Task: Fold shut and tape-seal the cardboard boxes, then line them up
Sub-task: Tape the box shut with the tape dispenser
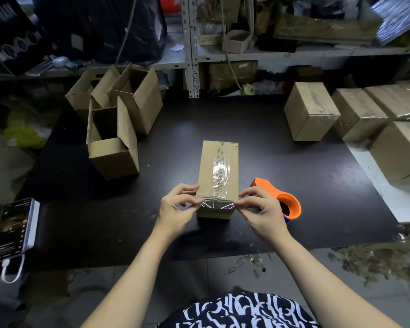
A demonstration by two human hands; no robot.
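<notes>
A closed cardboard box (pixel 219 162) lies lengthwise on the black table (pixel 282 166), with clear tape running along its top seam. A strip of clear tape (pixel 217 205) spans the box's near edge. My left hand (pixel 178 208) pinches the strip's left end and my right hand (pixel 258 207) pinches its right end, both at the box's near corners. An orange tape dispenser (pixel 287 202) lies on the table just right of the box, partly behind my right hand.
Three open boxes (pixel 115 143) stand at the table's left rear. Several sealed boxes (pixel 311 110) sit along the right side. A phone (pixel 12 229) with a white cable rests at the left edge. Cluttered shelves rise behind.
</notes>
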